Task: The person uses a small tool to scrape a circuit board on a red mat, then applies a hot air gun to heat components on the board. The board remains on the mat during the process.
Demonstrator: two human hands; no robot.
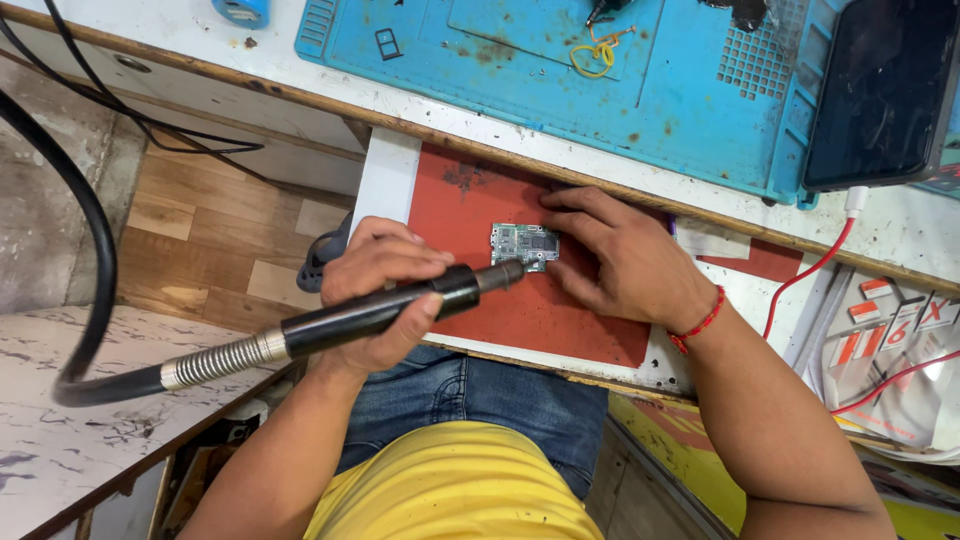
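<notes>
My left hand (375,280) grips a black hot-air wand (380,310) with a metal nozzle. The nozzle tip sits at the lower left edge of a small green circuit board (525,245). The board lies on a red mat (470,215) on a pull-out shelf over my lap. My right hand (610,255) rests flat on the mat, its fingers touching the board's right and top sides and pinning it down. A red thread band circles my right wrist.
A thick black hose (90,250) with a metal spring collar runs left from the wand. A blue work mat (560,80) lies on the bench above, with a dark phone (885,90) at right. Red-white cable (810,275) and packets (890,340) lie at right.
</notes>
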